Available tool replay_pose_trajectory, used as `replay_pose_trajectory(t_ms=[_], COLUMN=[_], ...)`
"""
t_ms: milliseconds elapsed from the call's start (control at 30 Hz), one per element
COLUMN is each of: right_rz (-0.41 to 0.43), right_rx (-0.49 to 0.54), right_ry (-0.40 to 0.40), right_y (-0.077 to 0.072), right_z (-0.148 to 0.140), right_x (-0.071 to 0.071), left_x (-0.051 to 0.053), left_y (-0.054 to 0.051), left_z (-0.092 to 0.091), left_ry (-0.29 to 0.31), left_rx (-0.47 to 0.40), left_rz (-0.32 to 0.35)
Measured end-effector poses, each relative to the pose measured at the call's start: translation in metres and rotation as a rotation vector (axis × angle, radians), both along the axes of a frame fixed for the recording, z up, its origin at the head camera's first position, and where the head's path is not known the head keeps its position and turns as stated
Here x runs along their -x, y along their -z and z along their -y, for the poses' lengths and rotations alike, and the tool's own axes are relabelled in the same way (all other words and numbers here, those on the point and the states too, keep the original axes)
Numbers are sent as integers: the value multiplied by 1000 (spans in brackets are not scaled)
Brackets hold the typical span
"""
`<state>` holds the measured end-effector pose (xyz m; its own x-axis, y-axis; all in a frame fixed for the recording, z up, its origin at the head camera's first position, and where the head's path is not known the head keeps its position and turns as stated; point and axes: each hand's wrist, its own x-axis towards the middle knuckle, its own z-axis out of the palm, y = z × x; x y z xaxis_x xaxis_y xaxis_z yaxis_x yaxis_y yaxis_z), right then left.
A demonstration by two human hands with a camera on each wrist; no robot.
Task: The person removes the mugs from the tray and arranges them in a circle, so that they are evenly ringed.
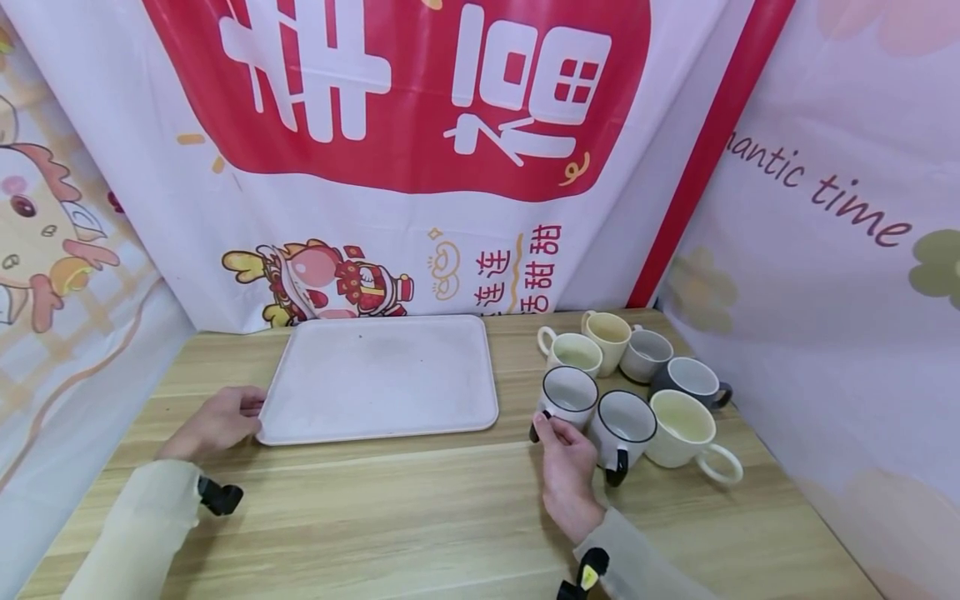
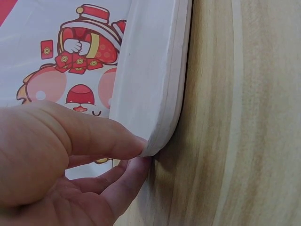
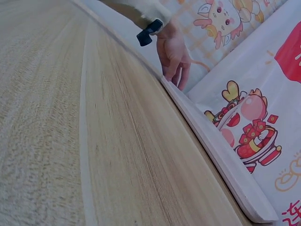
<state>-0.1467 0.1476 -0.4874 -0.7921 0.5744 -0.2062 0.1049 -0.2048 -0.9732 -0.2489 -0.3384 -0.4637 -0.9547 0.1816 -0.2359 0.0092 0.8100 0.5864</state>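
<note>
At its near left corner, a white rectangular tray (image 1: 378, 383) is pinched between the thumb and fingers of my left hand (image 1: 223, 421). The left wrist view shows the thumb (image 2: 103, 134) on top of the tray's rim (image 2: 162, 113) and fingers beneath. My right hand (image 1: 568, 475) pinches the black handle of a white mug with a black rim (image 1: 572, 398), standing among other mugs. Right beside it is a second black-rimmed white mug (image 1: 621, 427), its black handle facing the near side. In the right wrist view the held mug is out of sight.
Around the held mug stand a pale green mug (image 1: 576, 357), a beige mug (image 1: 606, 340), a grey mug (image 1: 647, 357), a dark grey mug (image 1: 686, 382) and a cream mug (image 1: 678, 429). Printed cloth walls (image 1: 622, 233) border the wooden table (image 1: 390, 517).
</note>
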Motion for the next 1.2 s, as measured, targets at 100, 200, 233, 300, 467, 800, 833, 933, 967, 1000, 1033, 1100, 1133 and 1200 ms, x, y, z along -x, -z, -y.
replay_pose_trajectory(t_ms=[100,200,233,300,467,800,833,933,967,1000,1033,1100,1133,1200], right_rz=[0,8,10,13,6,8,3,20,33,52,70,116,135,147], right_rx=[-1,2,3,6,13,-58,-68,-125,-152,-187,-227,-331,-383,-487], right_ry=[-1,-7,-8,-9,-10,-75,-87,-147,-175,-205,-241,-314,-360,-462], right_y=[0,-1,-1,-2,-2,-3,-4,-7,-9,-11,-13,-18,-21,-27], right_z=[0,0,-1,0,0,-1,-2,-5,-6,-7,-9,-13,-15,-20], right_x=[0,0,-1,-2,-3,-9,-10,-13,-15,-17,-19,-24,-27,-32], left_x=[0,1,1,0,0,-1,0,0,0,1,1,2,3,5], left_y=[0,-1,0,0,0,-4,-4,-4,-4,-3,-3,-1,0,2], left_z=[0,0,0,0,0,-1,-1,-1,-1,-1,-1,0,0,1], left_ry=[-6,-11,-14,-15,-6,-2,-1,-3,-4,-4,-4,-5,-4,-2], left_rx=[-3,-1,1,2,-4,-3,0,2,2,3,3,7,6,4], left_rz=[7,18,21,25,23,21,21,22,23,25,25,31,30,26])
